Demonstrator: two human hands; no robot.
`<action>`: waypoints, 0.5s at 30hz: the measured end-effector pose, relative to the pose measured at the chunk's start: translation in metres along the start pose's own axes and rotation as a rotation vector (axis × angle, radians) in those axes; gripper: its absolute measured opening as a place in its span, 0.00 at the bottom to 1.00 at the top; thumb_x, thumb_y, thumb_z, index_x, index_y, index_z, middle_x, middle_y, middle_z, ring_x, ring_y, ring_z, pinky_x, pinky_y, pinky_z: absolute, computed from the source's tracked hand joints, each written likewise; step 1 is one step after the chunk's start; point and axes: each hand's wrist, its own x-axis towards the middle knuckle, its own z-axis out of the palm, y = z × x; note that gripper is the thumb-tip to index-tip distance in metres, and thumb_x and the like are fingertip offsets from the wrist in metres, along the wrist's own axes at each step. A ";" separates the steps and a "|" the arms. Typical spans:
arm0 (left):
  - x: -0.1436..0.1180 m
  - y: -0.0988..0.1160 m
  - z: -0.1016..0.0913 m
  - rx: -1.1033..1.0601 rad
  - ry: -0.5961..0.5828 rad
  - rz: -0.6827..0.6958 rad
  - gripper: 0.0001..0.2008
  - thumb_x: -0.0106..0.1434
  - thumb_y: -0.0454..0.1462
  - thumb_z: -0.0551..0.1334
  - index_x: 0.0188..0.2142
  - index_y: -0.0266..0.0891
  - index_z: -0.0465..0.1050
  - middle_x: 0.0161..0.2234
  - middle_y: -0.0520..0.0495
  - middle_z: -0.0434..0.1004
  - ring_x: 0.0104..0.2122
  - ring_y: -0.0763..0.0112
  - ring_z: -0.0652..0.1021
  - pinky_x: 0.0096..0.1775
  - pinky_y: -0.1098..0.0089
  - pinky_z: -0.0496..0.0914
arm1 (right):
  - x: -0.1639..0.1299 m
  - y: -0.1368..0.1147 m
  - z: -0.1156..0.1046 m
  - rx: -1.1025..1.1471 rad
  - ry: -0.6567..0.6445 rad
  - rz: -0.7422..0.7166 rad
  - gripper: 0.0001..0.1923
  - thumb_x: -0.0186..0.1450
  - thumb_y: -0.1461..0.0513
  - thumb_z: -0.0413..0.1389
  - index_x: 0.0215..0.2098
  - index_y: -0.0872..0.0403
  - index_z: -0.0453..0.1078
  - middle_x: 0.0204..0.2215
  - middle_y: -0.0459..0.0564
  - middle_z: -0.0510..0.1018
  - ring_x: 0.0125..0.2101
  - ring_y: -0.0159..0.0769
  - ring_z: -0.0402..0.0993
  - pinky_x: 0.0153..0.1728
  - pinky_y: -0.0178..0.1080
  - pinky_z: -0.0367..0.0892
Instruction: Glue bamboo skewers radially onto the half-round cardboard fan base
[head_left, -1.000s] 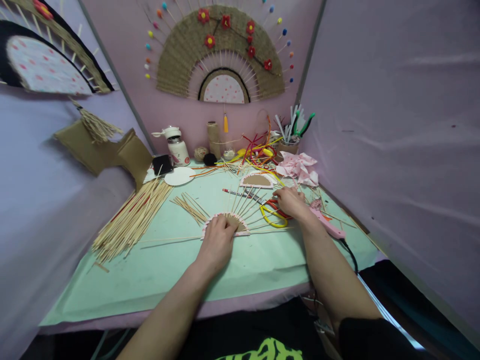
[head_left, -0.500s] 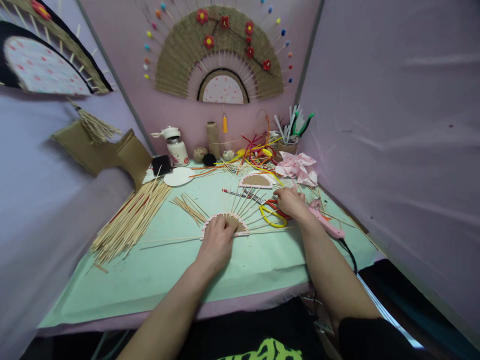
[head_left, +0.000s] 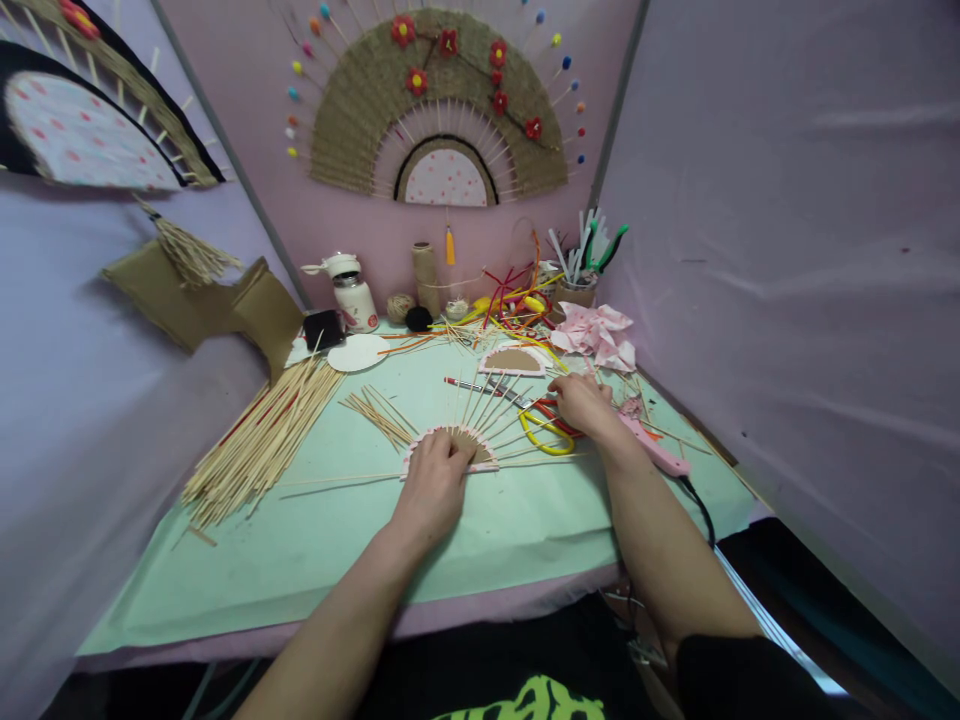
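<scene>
My left hand (head_left: 435, 475) rests on a brown cardboard half-circle (head_left: 482, 452) with a pink-and-white edge, its fingers curled and gripping it against the table. Thin wooden sticks (head_left: 510, 402) fan out from this piece to the right and upward, and a couple reach out to the left. Farther right, my right hand (head_left: 585, 402) is closed over the fan's outer sticks, beside yellow-handled scissors (head_left: 546, 447). What its fingers hold is hidden. A pink glue gun (head_left: 656, 447) with a black cord lies just right of that hand.
A large stick bundle (head_left: 262, 440) and a few shorter sticks (head_left: 377, 418) lie leftward. Behind are a second cardboard half-circle (head_left: 514, 361), a white bottle (head_left: 355, 300), twine rolls (head_left: 425, 280), crumpled pink fabric (head_left: 596, 335) and green-handled pliers (head_left: 609, 248). A decorated fan (head_left: 345, 130) hangs on the wall.
Both hands keep nearly the same place. The right hand's fingers have shifted very slightly; the cardboard piece and sticks stay where they were.
</scene>
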 end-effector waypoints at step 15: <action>0.000 0.001 -0.001 -0.035 0.023 0.007 0.17 0.67 0.29 0.53 0.48 0.43 0.76 0.44 0.42 0.70 0.46 0.59 0.67 0.50 0.58 0.65 | -0.017 0.016 -0.021 0.041 0.108 0.089 0.25 0.68 0.66 0.43 0.54 0.49 0.76 0.56 0.57 0.74 0.57 0.53 0.64 0.53 0.52 0.58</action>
